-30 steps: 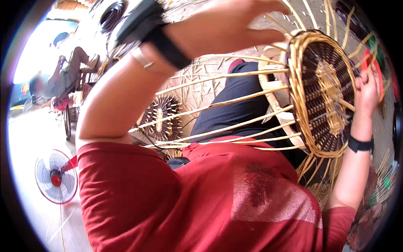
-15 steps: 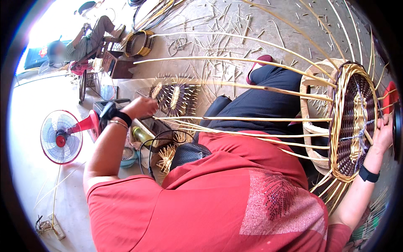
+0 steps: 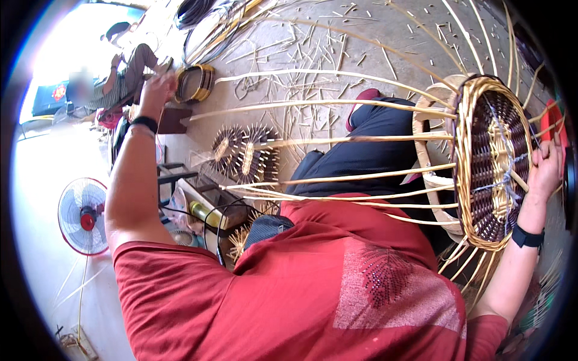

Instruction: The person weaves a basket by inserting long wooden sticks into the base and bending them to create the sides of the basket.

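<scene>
A round brown-and-tan woven basket piece (image 3: 483, 162) stands on edge at my right, long pale stakes fanning from its rim toward the left and top. It leans against a pale wooden frame (image 3: 438, 195). My right hand (image 3: 545, 165) has curled fingers on its right edge, beside a red object (image 3: 554, 123) I cannot make out. My left hand (image 3: 158, 90) is raised at upper left, away from the piece, fingers curled; what they hold is too small to make out.
Two spiky woven bases (image 3: 238, 150), a tan-and-black ring (image 3: 201, 81), coiled dark strands (image 3: 189, 15) and scattered offcuts (image 3: 319, 54) lie on the floor. A red fan (image 3: 84, 216) stands left, near a cluttered box (image 3: 201, 213). Another person (image 3: 108, 90) sits at upper left.
My left hand swept away from the piece to the left, then rose. My right hand stays at the piece, which now sits a little further right than a second ago.
</scene>
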A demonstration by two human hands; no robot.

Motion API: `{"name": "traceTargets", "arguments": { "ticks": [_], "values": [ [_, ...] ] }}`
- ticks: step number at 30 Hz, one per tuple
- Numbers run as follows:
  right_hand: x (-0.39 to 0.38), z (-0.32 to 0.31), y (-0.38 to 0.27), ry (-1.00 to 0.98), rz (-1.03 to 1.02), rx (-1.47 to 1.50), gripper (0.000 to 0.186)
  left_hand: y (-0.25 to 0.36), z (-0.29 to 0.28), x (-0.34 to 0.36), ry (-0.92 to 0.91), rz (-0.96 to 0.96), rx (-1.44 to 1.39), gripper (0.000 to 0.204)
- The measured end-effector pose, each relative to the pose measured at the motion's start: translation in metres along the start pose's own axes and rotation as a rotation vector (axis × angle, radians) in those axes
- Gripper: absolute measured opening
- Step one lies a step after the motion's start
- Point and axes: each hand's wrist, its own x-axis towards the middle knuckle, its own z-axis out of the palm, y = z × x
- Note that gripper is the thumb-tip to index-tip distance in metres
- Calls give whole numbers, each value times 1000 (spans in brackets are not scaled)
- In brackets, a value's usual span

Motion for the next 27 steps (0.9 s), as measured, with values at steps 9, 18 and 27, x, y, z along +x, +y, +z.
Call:
{"name": "traceTargets", "arguments": {
  "ticks": [9,18,27],
  "values": [
    [-45,17,-13,167,-74,-48,36,454,-144,298,-152,248,-770,37],
    [-73,29,-27,166,-91,-19,36,621,-196,282,281,1307,-328,17],
    [-72,44,-4,37,-191,-197,35,751,-138,313,323,747,-1086,38]
  ]
}}
